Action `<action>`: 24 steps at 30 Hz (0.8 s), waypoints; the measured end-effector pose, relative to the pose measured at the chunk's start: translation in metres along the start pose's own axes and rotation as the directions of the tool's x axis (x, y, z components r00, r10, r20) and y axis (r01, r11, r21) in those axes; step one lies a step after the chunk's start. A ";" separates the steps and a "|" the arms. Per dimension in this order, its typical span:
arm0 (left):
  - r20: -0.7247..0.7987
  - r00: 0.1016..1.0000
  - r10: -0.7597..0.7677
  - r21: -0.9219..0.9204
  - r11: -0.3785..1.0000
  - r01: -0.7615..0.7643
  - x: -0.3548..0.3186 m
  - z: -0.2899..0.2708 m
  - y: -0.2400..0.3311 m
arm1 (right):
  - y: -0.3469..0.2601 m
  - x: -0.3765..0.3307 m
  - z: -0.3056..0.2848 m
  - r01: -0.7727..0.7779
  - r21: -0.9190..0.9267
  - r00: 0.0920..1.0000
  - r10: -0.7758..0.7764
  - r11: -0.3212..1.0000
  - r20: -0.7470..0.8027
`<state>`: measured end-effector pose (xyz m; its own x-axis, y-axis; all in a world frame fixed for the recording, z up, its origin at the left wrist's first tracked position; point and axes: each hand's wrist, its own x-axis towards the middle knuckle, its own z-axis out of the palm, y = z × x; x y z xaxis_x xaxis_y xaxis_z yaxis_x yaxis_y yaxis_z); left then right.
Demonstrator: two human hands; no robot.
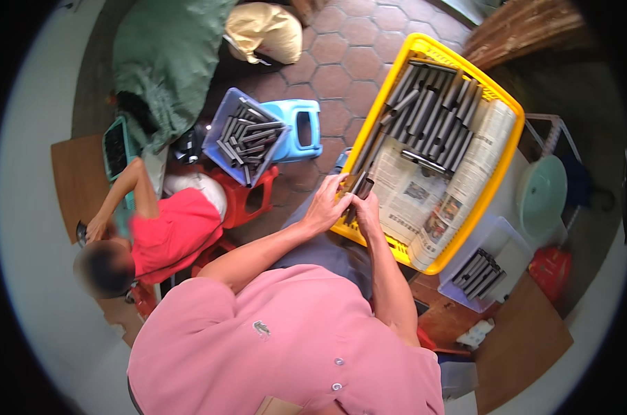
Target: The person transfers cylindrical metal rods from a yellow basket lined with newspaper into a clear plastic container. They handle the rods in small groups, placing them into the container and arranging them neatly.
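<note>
My left hand (325, 205) and my right hand (367, 209) meet at the near left corner of a yellow plastic basket (469, 69). Between them are short dark tubes (364, 187), their ends pointing up and away from me. My right fingers wrap around them from the right, while my left fingertips close on them from the left. How many tubes I hold is hidden by my fingers. Rows of similar dark tubes (434, 114) lie in the basket's far part. Newspaper (400, 187) lines the basket, and a rolled sheet runs along its right side.
Left of me, a purple bin (220, 164) full of dark tubes rests by a blue stool (286, 108) and a red stool (241, 211). A person in a red top (179, 228) sits there. To my right are another purple bin (501, 238) with tubes and a green basin (543, 194).
</note>
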<state>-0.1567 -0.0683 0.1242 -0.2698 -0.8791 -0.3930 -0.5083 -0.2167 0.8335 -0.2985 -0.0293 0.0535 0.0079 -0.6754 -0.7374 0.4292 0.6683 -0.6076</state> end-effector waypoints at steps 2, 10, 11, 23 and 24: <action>0.095 0.995 -0.018 -0.111 0.993 0.029 0.001 0.009 0.010 | -0.019 -0.012 -0.003 0.044 0.126 0.999 -0.041 0.991 -0.025; 0.015 1.000 -0.026 0.184 0.983 0.023 0.059 0.077 0.010 | -0.068 0.011 -0.032 0.021 0.456 0.999 -0.032 0.889 0.016; -0.003 0.999 -0.035 0.185 0.982 0.035 0.066 0.084 0.005 | -0.066 0.025 -0.033 0.008 0.491 1.000 -0.021 0.871 0.021; -0.135 0.939 -0.316 0.049 0.945 0.325 0.100 0.108 -0.003 | -0.038 0.096 -0.057 -0.097 0.246 0.992 0.113 0.964 -0.052; -0.175 0.933 -0.314 0.057 0.943 0.328 0.099 0.110 -0.002 | -0.032 0.098 -0.059 -0.110 0.304 0.992 0.125 0.946 -0.031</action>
<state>-0.2724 -0.1085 0.0411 0.0514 -0.8267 -0.5603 -0.6144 -0.4685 0.6349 -0.3644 -0.0989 -0.0164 0.0334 -0.5764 -0.8165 0.6798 0.6120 -0.4042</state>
